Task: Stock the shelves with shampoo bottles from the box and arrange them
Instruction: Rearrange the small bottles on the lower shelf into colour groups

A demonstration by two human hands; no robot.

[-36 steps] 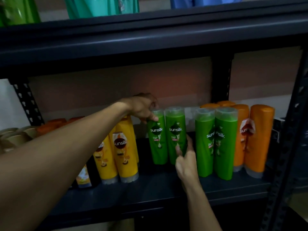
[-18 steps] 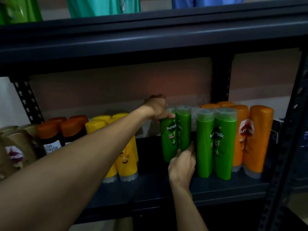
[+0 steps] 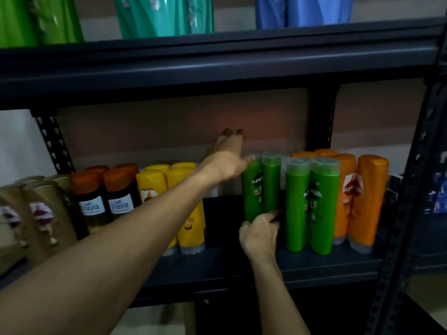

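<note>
left hand: reached deep into the bay at cap height; fingers straight and together, pointing at the back wall, grasping nothing; the thumb tip touches the cap of the rear green bottles, probably to steady the top against tipping; right hand: set low at the foot of the same pair, thumb at the left edge and index finger along the lower right, so it appears to grip the base; the remaining fingers are behind the hand and their curl cannot be confirmed; one contact high and one low suits sliding two upright bottles as a unit; the pair stands upright on the shelf board, toward the back, just left of and behind the front green bottles, with a narrow dark gap between; judged step: closing this pair into the green group, which sits beside the orange bottles; colours run in blocks, with yellow bottles, dark bottles and gold bottles to the left; the left forearm covers part of the yellow block; the supply box is not in view; items on the upper shelf are cut off by the frame top; the gold labels are blurred.
</note>
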